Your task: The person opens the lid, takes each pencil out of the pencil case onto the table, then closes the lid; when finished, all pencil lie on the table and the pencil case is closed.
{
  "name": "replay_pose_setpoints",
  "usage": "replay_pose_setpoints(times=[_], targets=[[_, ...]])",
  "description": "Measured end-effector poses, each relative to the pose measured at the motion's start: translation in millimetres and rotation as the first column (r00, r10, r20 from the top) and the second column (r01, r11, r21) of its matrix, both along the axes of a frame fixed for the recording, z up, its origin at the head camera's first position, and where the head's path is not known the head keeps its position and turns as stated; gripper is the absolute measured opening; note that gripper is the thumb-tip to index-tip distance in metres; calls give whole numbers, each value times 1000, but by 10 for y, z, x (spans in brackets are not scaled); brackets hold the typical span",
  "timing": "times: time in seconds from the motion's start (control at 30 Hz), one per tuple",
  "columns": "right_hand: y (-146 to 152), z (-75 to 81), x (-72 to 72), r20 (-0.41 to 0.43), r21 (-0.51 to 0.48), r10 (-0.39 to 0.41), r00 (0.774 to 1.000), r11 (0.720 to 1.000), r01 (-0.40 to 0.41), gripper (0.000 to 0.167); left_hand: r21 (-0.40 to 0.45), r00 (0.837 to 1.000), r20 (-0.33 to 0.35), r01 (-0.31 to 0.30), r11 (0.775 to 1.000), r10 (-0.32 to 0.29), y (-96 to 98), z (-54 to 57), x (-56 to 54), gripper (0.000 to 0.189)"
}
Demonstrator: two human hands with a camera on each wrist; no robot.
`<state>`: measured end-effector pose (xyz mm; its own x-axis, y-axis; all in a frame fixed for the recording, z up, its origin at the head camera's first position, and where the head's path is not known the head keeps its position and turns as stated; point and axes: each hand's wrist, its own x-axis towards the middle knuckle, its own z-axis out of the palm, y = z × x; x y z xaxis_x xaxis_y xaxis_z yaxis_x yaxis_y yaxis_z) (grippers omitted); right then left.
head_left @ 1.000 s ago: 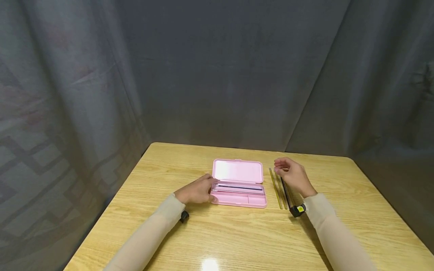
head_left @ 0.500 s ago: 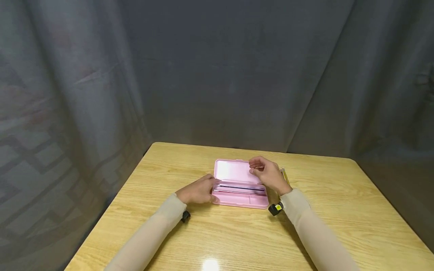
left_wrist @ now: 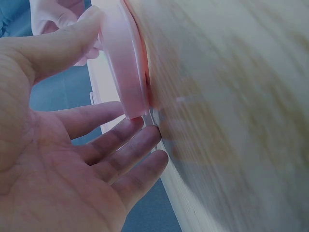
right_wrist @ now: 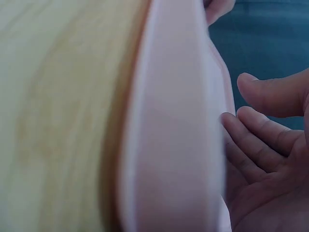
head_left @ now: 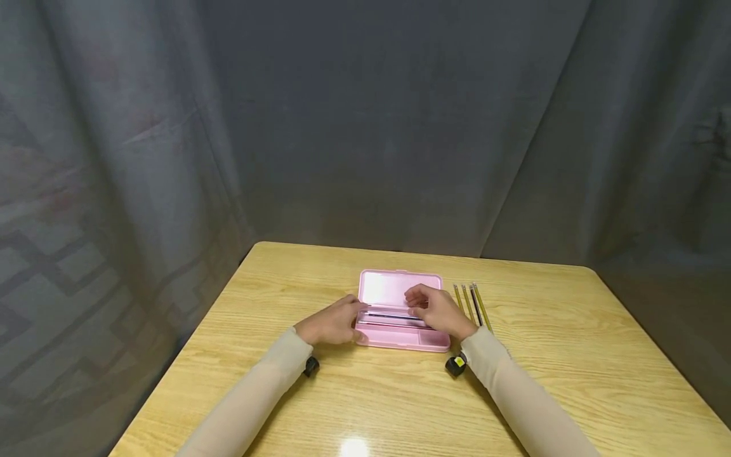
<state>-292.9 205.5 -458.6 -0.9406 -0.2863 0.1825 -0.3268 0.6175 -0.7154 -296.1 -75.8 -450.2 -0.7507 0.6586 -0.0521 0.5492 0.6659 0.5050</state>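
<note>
An open pink pencil case [head_left: 391, 335] lies on the table, its lid [head_left: 381, 289] folded back. My left hand [head_left: 330, 322] holds its left end, thumb along the front edge and fingers at the end wall; the left wrist view shows that thumb [left_wrist: 72, 41] against the pink wall. In the rear compartment lie a dark pencil [head_left: 388, 315] and a red one [head_left: 388, 325]. Over the case's right half hovers my right hand [head_left: 442, 312], hiding part of them. In the right wrist view its thumb [right_wrist: 270, 94] and fingers stand apart, with nothing seen between them.
Right of the case several pencils lie side by side, yellow ones [head_left: 482, 306] and a dark one [head_left: 476, 308], partly behind the right wrist. The wooden table [head_left: 342, 400] reaches to grey curtains [head_left: 371, 127] at the back and sides.
My right hand has moved left from the loose pencils, over the lid, then down and nearer to the rear compartment. The left hand has stayed on the case's left end.
</note>
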Motion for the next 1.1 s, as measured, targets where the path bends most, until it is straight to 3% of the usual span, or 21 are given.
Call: replay_pose_setpoints(times=[0.4,0.77,1.1], targets=[[-10,45,46,-12,-6,-28,1000,1000,28,22,16,1000,14,3,1000,-3,4,23,9,68],[-36,69,86,29,-5,42,999,999,-42,17,29,999,37,-7,1000,5,2,32,27,69],[-10,43,83,42,6,45,998,999,-45,13,30,1000,18,0,1000,0,-1,6,-1,68]])
